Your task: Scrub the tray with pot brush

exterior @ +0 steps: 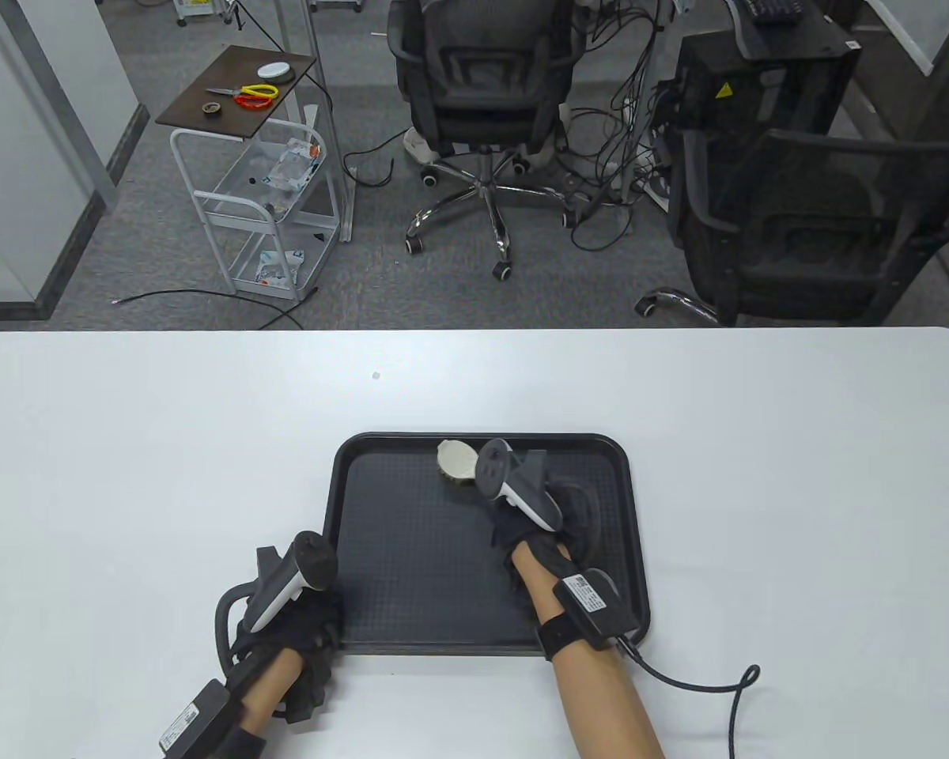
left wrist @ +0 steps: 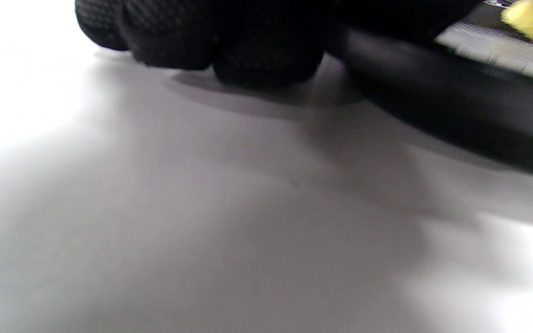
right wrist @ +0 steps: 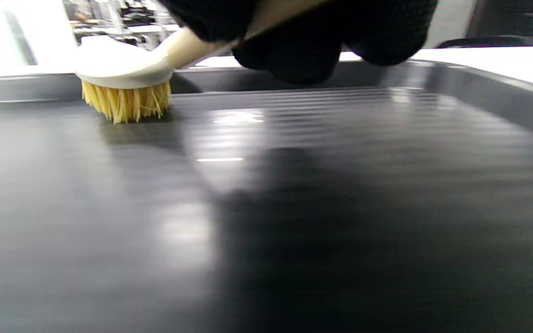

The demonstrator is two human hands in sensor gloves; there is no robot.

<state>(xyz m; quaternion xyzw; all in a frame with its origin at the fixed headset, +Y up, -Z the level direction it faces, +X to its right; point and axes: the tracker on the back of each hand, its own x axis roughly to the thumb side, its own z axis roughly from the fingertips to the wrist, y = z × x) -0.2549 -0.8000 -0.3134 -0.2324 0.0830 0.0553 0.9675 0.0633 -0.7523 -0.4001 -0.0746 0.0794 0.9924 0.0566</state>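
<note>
One black rectangular plastic tray (exterior: 364,553) lies on the white table (exterior: 126,435). One cream-handled pot brush with yellow bristles (right wrist: 125,83) stands bristles-down near the tray's far rim, its handle gripped by the gloved right hand (exterior: 542,514). The left hand (exterior: 300,624) rests curled against the tray's near-left corner, holding nothing. The wrist-strap labels are unreadable.

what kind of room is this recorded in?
Likely an office or lab, not a kitchen: office chairs on grey carpet, loose cables by a black computer tower, and a small cart behind the white table.
</note>
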